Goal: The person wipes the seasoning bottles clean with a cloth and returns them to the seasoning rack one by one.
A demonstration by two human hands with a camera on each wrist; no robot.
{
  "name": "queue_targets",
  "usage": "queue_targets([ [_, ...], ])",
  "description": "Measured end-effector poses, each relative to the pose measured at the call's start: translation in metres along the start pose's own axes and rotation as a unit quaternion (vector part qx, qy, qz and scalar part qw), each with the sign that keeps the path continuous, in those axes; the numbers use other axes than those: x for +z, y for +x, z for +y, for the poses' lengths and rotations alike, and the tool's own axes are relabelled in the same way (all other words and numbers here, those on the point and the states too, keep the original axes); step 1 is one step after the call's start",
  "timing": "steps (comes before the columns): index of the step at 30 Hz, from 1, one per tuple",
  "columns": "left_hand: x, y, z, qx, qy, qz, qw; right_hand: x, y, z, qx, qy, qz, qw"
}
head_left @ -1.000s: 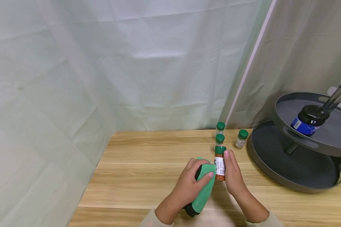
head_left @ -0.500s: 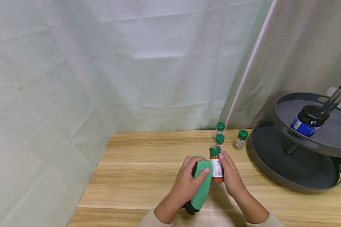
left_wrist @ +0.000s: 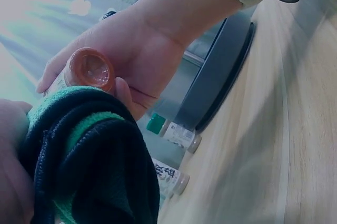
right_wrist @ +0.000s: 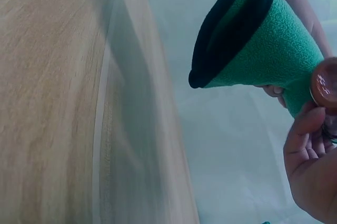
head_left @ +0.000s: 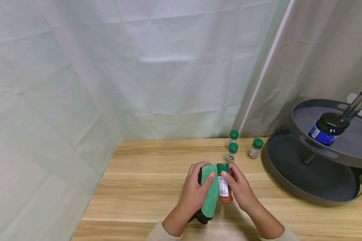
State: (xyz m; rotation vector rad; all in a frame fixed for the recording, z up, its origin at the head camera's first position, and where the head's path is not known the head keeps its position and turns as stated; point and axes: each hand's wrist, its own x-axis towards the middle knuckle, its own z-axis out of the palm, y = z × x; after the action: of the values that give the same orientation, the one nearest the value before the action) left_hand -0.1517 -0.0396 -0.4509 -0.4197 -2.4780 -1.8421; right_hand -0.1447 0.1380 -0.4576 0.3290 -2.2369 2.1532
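Note:
My left hand grips a folded green cloth with dark edging, thumb across its front. Pressed up to the cloth's right side is a spice jar with a green cap, white label and orange-red contents. The right hand holds this jar upright between thumb and fingers, above the table. In the left wrist view the jar's round base faces the camera behind the cloth. From the right wrist, the cloth meets the jar's side, and the right fingers wrap the jar.
Three smaller green-capped spice jars stand at the back: one rear jar, one in front of it, and one to the right. A two-tier dark round tray at right bears a black jar with a blue label. Pale curtains hang behind.
Both hands, with the cloth and the spice jar, have shifted left and slightly nearer. The jar has turned in the right hand, whose thumb now lies across its front.

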Motion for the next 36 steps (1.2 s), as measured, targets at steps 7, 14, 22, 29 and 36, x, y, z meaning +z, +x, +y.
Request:
queue_targets([
  [7, 0.0012, -0.0020, 0.0023, 0.019, 0.019, -0.034, 0.9991, 0.0007, 0.0002, 0.0004, -0.007, 0.013, 0.048, 0.9988],
  [14, 0.0063, -0.0055, 0.0035, 0.044, 0.047, -0.075, 0.9951, -0.0023, 0.0010, -0.0005, -0.003, 0.041, 0.111, 0.9929],
  [22, 0.0087, -0.0071, 0.0025, 0.061, 0.067, -0.081, 0.9926, -0.0056, 0.0017, -0.0002, 0.018, 0.052, 0.133, 0.9896],
  [29, 0.0097, -0.0064, 0.0017, 0.040, 0.051, -0.052, 0.9965, -0.0048, 0.0012, -0.0014, 0.024, 0.048, 0.091, 0.9944],
  [36, 0.0044, -0.0017, 0.0011, 0.021, 0.021, -0.006, 0.9995, 0.0000, -0.0011, -0.0032, 0.026, 0.024, 0.032, 0.9988],
])
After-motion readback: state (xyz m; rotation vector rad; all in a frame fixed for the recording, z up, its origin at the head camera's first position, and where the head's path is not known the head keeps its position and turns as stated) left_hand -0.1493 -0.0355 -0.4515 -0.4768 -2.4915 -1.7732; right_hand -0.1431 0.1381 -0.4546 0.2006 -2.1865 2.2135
